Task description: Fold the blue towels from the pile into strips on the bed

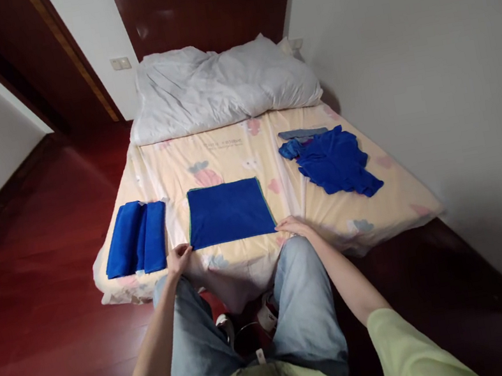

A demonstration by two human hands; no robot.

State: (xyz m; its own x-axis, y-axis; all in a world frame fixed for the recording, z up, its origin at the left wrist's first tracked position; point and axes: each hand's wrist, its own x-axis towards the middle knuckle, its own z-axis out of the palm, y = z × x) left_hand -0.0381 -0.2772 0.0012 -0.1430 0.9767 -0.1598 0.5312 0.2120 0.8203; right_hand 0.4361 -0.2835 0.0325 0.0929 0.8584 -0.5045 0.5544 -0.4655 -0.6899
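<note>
A blue towel (230,212) with thin green edging lies flat on the bed in front of me. My left hand (179,258) pinches its near left corner between thumb and fingers. At the near right corner, my right hand (293,226) has its fingers closed on the cloth. Left of the towel lie folded blue cloths (136,237), side by side close to my left hand. Farther off to the right is a crumpled heap of blue cloth (337,163), with a grey-blue strip of cloth (302,133) just behind it.
The bed has a pale yellow patterned sheet (220,154). A white quilt (224,89) is bunched near the dark wooden headboard (205,14). My knees are at the bed's near edge. A white wall (428,66) stands at right, and dark red floor (47,301) shows at left.
</note>
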